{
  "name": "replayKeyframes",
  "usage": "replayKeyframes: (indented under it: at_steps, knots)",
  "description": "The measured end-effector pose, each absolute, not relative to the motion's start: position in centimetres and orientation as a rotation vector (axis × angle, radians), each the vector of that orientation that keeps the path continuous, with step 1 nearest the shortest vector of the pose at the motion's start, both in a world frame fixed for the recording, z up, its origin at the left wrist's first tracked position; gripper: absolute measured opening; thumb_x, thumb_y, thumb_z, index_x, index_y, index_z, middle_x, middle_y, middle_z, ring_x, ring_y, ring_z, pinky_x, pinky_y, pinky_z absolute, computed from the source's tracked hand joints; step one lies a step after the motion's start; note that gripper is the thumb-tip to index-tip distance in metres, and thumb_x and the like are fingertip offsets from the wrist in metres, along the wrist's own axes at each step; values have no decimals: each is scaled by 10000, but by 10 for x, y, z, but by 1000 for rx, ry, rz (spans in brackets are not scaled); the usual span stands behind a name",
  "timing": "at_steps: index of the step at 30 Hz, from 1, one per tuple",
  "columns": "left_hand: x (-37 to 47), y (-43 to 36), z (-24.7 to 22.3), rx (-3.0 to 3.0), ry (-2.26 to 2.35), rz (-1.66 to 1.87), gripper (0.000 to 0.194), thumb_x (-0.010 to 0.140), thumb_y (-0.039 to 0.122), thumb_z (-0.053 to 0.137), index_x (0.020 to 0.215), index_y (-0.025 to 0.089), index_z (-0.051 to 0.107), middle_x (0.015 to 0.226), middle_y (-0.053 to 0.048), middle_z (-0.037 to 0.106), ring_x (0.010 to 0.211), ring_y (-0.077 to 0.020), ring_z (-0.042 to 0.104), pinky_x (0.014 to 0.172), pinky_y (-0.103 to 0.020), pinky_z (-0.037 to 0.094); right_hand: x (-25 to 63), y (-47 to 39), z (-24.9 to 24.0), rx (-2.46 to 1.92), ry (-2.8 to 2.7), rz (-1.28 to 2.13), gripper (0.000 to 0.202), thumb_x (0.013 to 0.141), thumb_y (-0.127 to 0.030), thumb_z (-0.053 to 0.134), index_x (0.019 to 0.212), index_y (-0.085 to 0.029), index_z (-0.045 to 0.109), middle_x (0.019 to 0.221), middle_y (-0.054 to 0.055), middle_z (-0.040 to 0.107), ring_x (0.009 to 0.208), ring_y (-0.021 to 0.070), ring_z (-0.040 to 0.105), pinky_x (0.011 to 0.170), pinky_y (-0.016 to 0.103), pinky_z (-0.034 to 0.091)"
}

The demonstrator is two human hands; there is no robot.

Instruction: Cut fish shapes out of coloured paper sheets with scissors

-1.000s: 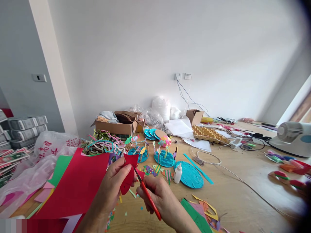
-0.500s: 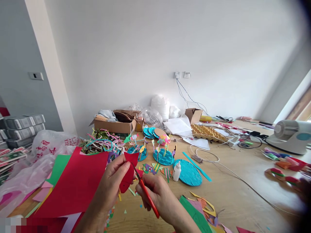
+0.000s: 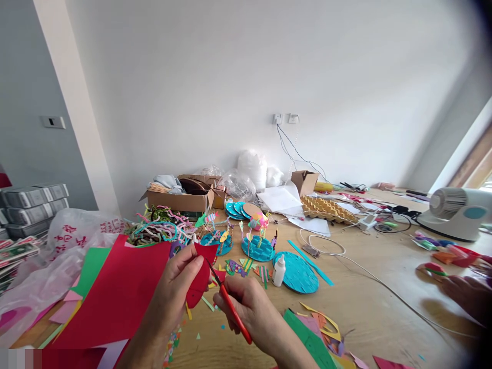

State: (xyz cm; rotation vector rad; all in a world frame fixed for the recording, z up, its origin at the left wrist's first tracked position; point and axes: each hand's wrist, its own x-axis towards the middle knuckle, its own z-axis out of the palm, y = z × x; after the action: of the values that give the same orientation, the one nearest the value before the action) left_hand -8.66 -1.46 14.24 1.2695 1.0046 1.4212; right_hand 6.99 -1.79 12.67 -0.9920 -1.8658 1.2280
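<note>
White walls back a wooden surface (image 3: 384,312) strewn with craft scraps. Low in the middle, the left hand (image 3: 175,292) pinches a red paper piece (image 3: 200,277) between thumb and fingers, holding it up above the surface. The right hand (image 3: 249,310) is closed around the red-handled scissors (image 3: 230,305), whose blades meet the paper's edge. A big red sheet (image 3: 119,297) lies at the left, a glue bottle (image 3: 279,271) beside a blue disc (image 3: 298,274). Another person's hand (image 3: 467,294) rests at the far right.
</note>
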Motion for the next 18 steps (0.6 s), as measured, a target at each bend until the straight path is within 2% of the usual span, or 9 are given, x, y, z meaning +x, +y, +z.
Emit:
replayKeyframes:
  at_steps: [5, 11, 18]
  knots:
    - [-87, -15, 140, 1244, 1004, 1433, 225, 781, 402, 622, 709, 192, 589, 578, 20, 609, 537, -126, 517, 507, -203, 396, 69, -17, 121, -1003, -1851, 1213, 273, 849, -324, 520, 624, -194, 434, 529, -61, 414, 459, 69, 392, 409, 173, 270]
    - [-86, -14, 139, 1240, 1001, 1418, 244, 783, 414, 616, 705, 183, 593, 565, 15, 600, 522, -125, 507, 499, -204, 378, 69, -19, 127, -1001, -1866, 1205, 265, 850, -289, 508, 615, -189, 439, 527, -64, 391, 463, 64, 353, 414, 175, 254]
    - [-87, -15, 142, 1246, 992, 1427, 246, 778, 398, 615, 656, 186, 595, 524, 31, 515, 514, -135, 502, 492, -217, 371, 70, -17, 127, -985, -1874, 1202, 282, 855, -309, 517, 615, -188, 433, 522, -68, 388, 462, 60, 359, 420, 172, 249]
